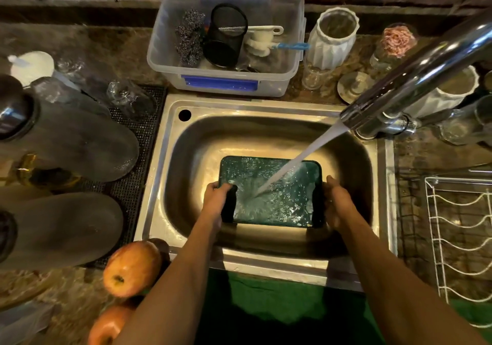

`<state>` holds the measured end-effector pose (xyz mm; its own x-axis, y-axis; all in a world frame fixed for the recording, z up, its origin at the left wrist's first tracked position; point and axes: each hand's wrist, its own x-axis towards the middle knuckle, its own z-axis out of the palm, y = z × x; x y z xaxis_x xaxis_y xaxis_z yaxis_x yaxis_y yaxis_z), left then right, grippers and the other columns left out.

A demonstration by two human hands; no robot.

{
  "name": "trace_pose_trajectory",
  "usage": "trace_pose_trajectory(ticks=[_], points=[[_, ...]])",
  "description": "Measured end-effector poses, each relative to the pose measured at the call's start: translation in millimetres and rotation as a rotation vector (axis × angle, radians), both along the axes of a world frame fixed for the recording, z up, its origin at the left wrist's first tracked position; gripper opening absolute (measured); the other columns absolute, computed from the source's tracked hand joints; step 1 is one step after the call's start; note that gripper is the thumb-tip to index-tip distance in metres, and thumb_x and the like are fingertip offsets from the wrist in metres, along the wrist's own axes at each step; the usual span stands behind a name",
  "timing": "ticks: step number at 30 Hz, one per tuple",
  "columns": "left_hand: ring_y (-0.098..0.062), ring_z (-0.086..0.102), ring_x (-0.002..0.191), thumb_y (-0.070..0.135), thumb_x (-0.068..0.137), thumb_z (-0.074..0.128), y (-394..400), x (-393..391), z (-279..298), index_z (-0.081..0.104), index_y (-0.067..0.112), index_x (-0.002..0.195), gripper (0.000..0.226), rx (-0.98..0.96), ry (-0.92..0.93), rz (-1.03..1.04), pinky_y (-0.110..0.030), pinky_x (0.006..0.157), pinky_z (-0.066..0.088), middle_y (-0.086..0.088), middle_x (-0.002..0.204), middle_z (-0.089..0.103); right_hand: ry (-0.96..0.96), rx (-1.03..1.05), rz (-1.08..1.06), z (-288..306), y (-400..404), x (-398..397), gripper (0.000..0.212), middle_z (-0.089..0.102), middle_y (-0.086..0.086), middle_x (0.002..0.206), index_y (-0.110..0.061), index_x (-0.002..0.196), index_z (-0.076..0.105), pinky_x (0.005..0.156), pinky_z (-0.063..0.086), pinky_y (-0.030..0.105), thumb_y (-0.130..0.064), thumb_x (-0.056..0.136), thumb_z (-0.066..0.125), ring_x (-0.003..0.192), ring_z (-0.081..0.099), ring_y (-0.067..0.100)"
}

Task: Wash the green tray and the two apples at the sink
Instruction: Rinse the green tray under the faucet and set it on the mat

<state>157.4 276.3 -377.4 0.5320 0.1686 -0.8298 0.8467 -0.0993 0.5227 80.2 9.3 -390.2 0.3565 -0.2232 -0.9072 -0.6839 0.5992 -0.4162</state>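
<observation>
Two apples, one (pixel 132 268) above the other (pixel 107 326), sit on the counter at lower left, beside your left forearm. A clear plastic bin (pixel 225 84) stands behind the sink (pixel 266 105). Your left hand (pixel 217 202) and right hand (pixel 336 203) each clasp a short edge of the green tray (pixel 271 185), held at centre frame under the tap's (pixel 415 76) stream. No readable writing.
</observation>
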Motion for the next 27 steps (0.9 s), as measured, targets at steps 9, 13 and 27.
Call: trace_pose_trajectory(ticks=[9,13,27], points=[[-0.025,0.062,0.079,0.017,0.095,0.059,13.2,-0.6,22.5,0.056,0.015,0.123,0.028,-0.032,-0.123,0.110,-0.035,0.069,0.053,-0.010,0.094,0.063,-0.019,0.051,0.008,3.8,14.9,-4.3,0.046,0.070,0.010,0.102,-0.018,0.103,0.067,0.094,0.047,0.050,-0.056,0.098,0.042,0.105,0.060,0.030],[-0.025,0.061,0.086,0.016,0.094,0.061,15.3,2.8,26.0,0.058,0.023,0.110,0.018,-0.006,-0.161,0.157,-0.038,0.077,0.053,-0.004,0.091,0.061,-0.047,0.088,-0.055,13.0,16.5,0.7,0.051,0.076,0.010,0.094,-0.017,0.107,0.066,0.066,0.056,0.037,-0.057,0.100,0.037,0.086,0.072,0.027],[-0.014,0.065,0.095,0.017,0.097,0.060,10.6,8.1,42.8,0.054,0.022,0.129,0.033,-0.067,-0.291,0.148,-0.026,0.072,0.052,0.003,0.105,0.067,-0.238,-0.005,-0.034,30.7,-0.7,16.5,0.049,0.078,-0.004,0.100,-0.026,0.113,0.071,0.058,0.060,0.027,-0.058,0.099,0.037,0.110,0.064,0.022]])
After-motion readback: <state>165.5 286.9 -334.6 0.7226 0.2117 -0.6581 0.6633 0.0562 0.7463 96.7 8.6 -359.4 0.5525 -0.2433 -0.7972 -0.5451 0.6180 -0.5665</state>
